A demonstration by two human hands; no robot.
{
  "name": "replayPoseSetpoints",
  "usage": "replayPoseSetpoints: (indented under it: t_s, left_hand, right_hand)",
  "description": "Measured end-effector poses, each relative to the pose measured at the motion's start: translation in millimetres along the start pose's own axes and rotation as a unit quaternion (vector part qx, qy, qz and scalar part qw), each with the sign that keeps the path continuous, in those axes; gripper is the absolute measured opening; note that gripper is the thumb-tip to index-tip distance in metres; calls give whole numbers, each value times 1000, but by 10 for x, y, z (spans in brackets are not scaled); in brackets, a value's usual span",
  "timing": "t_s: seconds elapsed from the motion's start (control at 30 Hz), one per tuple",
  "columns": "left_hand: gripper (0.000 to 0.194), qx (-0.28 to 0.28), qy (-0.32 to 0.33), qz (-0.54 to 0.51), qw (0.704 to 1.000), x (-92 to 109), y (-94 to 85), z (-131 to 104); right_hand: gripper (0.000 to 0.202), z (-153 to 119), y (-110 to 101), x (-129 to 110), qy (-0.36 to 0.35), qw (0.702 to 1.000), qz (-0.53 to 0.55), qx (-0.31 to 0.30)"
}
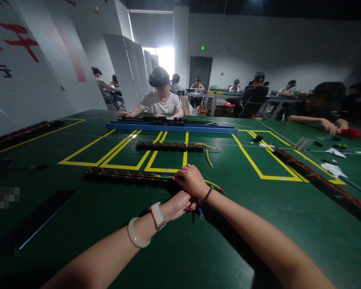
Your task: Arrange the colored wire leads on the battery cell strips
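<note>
A long black strip with copper-coloured wires along it [123,175] lies on the green table. My right hand [191,179] is over its right end, fingers curled down at a green-and-yellow wire [164,176]. Tucked under my right wrist, my left hand [179,204] is closed; what its fingers hold is hidden. A blue wire with a ring terminal [201,213] sticks out just right of my left hand; I cannot tell which hand has it. Beyond my right hand, a yellow wire with a red-sleeved end [215,186] extends to the right.
A second black wired strip [170,147] lies farther back, before a blue rail [171,127]. A person [161,96] sits across the table. Red-wired harness [321,176] and paper scraps [332,168] lie right. A dark flat device [46,218] lies left. Yellow tape [279,178] marks the table.
</note>
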State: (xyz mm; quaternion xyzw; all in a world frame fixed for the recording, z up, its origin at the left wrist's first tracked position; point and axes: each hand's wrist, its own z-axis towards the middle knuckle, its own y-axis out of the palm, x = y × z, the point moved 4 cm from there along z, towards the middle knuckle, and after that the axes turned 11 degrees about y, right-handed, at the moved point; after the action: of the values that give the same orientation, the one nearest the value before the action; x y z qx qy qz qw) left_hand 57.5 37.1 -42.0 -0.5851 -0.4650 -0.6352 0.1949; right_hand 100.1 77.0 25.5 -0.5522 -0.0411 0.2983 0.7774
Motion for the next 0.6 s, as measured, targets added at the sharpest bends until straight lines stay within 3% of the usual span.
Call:
replayPoseSetpoints:
  t_s: [0.4,0.6]
  left_hand:
    - [15,1,-1,16,1000,-4,-8,-7]
    - [4,33,24,28,999,64,37,-59]
  right_hand:
    - [21,-29,17,4,-15,1000,15,4]
    - [27,-228,-144,263,18,999,6,40]
